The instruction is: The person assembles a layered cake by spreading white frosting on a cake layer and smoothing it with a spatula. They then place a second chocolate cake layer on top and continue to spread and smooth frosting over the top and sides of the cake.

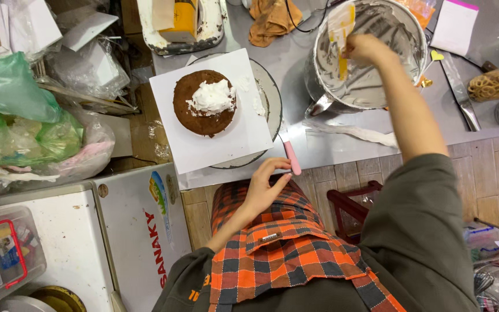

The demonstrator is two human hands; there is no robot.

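Reaching into the bowl point(411, 34), the right hand point(365, 49) is closed around the handle of a spatula point(341, 34), whose yellow and white blade is smeared with cream and rests against the bowl's inner wall. The bowl is a large metal one, its inside streaked with white cream, and it stands on the steel table point(295, 58) to the right of the cake.

The left hand point(264, 188) sits low at the table's near edge, fingers curled loosely with the fingertips near a pink handle point(291, 159) that pokes out from under the turntable; whether it actually touches the handle cannot be told, and it grips nothing that shows.

The cake point(194, 112) is a round brown layer with a dollop of white cream point(212, 97) heaped on its right half. It lies on a white square board point(226, 144), and the board rests on a round turntable point(274, 104) whose rim shows at the right and below.

An orange and black plaid apron point(278, 248) covers the person's front. Farther right on the table lie a long knife point(460, 95) and a white card with a pink edge point(454, 26). An orange cloth point(270, 20) is bunched at the table's far side. Left of the table sit plastic bags point(24, 127) and a white chest freezer point(76, 242).
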